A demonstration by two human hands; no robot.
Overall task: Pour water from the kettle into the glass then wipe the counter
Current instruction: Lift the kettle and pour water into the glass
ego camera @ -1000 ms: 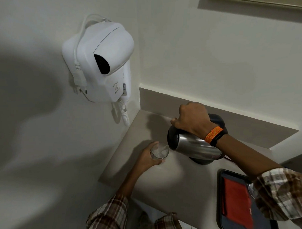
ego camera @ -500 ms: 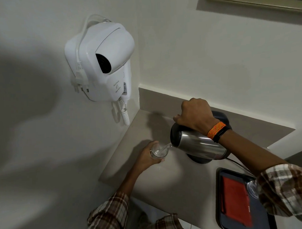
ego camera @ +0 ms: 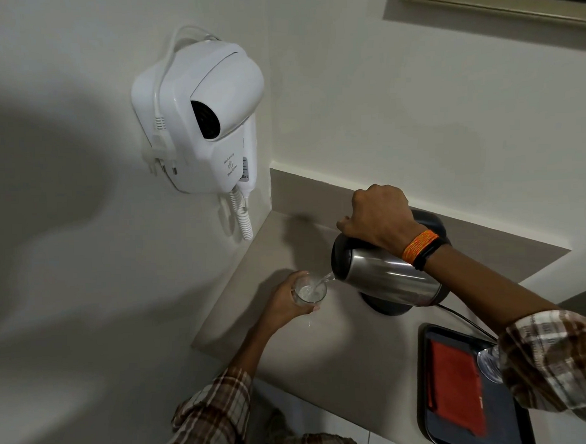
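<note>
A steel kettle [ego camera: 386, 278] with a black lid and handle is tipped to the left above its black base [ego camera: 384, 306]. My right hand [ego camera: 379, 220] grips the kettle's handle from above. A thin stream of water runs from the spout into a clear glass [ego camera: 309, 292], which holds some water. My left hand [ego camera: 284, 303] is wrapped around the glass, holding it just above the beige counter [ego camera: 339, 346]. A red cloth [ego camera: 455, 385] lies on a dark tray [ego camera: 501, 423] at the right.
A white wall-mounted hair dryer [ego camera: 198, 125] with a coiled cord hangs on the left wall above the counter's corner. A second glass [ego camera: 489, 362] stands on the tray, partly hidden by my right sleeve. The kettle's cord [ego camera: 464, 318] runs past the tray.
The kettle has lifted slightly and tipped further, and water now streams from the spout into the glass. My left hand holds the glass in nearly the same place.
</note>
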